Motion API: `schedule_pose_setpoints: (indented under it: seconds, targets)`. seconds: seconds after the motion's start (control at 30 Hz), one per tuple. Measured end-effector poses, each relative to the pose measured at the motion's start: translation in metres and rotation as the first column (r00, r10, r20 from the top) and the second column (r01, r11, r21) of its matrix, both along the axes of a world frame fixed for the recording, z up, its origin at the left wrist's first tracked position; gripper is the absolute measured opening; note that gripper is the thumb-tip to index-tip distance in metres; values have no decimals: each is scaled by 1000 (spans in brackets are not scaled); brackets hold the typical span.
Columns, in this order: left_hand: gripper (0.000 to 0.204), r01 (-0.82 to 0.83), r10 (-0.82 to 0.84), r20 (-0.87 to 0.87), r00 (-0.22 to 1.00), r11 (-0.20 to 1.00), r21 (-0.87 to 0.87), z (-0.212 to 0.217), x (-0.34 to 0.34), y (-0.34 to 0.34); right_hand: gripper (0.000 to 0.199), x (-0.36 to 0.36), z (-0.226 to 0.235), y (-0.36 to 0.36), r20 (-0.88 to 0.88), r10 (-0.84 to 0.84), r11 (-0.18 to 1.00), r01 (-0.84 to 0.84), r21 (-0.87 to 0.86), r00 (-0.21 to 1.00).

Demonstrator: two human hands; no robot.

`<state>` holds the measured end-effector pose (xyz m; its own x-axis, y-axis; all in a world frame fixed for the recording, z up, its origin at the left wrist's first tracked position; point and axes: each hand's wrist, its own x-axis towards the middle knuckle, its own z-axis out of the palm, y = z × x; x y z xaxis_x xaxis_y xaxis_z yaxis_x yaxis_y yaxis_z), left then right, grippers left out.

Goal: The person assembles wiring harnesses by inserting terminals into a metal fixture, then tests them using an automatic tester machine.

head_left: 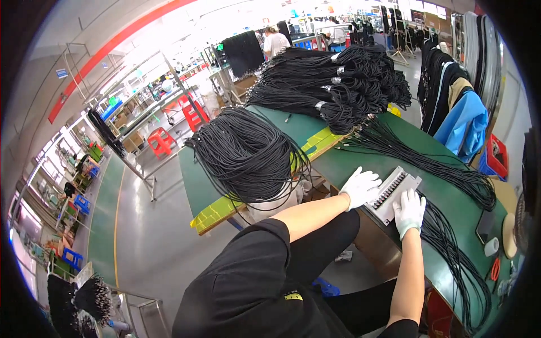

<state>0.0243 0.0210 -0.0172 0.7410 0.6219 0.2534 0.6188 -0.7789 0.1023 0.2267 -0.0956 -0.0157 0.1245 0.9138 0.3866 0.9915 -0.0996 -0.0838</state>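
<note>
On the green table (360, 163), a grey slotted fixture (393, 194) is being pressed by the left hand (359, 187), fingers spread flat, and by the right hand (409, 211), fingers together, beside black cables (451, 248).

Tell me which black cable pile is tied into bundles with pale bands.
The far pile of black cable bundles at the green table's back; the loose black cable coil at the left end shows no bands.

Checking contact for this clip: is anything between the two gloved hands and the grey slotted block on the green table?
Nothing visible. The left hand and right hand both rest directly on the grey slotted block; black cords lie beside it.
</note>
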Motion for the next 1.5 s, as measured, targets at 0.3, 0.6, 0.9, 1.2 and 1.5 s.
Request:
schedule_pose_setpoints:
  seconds: [0.3,0.6,0.9,1.2,1.5]
  targets:
    - [42,5,-5,26,1000,1000,17,-3,-1,3,46,-6,10,-13,-36,46,999,-46,26,998]
    - [41,72,-80,63,995,990,123,15,-4,-7,32,-10,23,-11,-45,70,992,-65,111,997]
    - [35,111,-133,107,985,974,197,12,-7,0,20,-24,47,-11,-96,7,999,-3,48,995]
    - [43,226,-229,124,965,973,43,-2,-8,21,39,-62,28,-97,-397,137,880,72,469,908]
    - [41,294,-269,299,916,955,-41,-7,-16,32,42,-96,49,-403,-868,-456,407,913,-6,198]
